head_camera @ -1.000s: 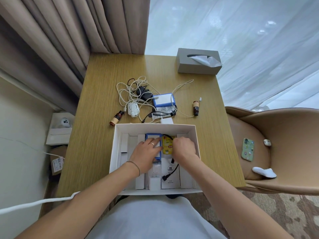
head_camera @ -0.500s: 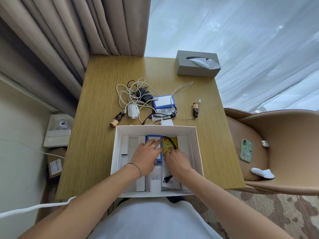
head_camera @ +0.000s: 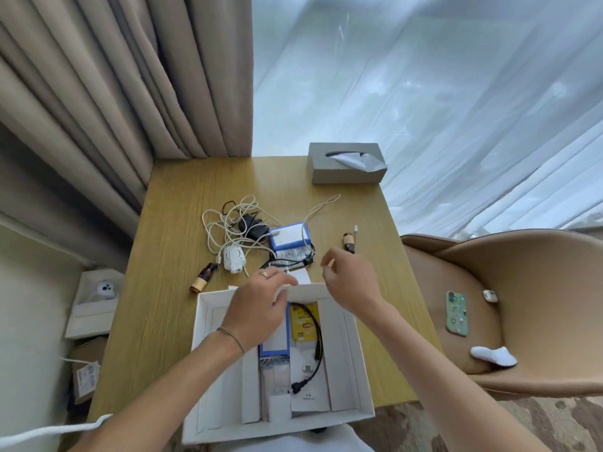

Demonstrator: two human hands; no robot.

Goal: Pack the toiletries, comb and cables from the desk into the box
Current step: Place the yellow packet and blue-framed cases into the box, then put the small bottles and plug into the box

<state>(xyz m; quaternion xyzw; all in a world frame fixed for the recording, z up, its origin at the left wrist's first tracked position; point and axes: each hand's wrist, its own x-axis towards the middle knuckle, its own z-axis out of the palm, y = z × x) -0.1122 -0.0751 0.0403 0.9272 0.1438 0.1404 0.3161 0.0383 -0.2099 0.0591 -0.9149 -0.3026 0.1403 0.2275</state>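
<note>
Reaching forward over the far rim of the white box point(head_camera: 354, 360), both hands hang above the strip of bench point(head_camera: 169, 256) where the unpacked things lie. The left hand point(head_camera: 257, 308) is over the box's far edge with fingers loosely curled and seemingly holding nothing, though motion blur hides its fingertips. The right hand point(head_camera: 350, 282) is further out, fingers bent with thumb and forefinger drawn close; whether it pinches anything I cannot tell. The tangle of white cables point(head_camera: 228, 230), the black adapter point(head_camera: 251, 226) and the blue packet point(head_camera: 288, 236) lie just beyond the left hand, slightly to its left, so that hand is nearer them. The small dark bottle point(head_camera: 348, 243) lies just past the right hand's fingertips, its long axis running away from the person; a second bottle point(head_camera: 204, 277) lies aslant, left of the box. Inside the box a blue packet, a yellow sachet point(head_camera: 301, 324) and a black cable point(head_camera: 315, 347) are packed, so the job looks roughly half done.
</note>
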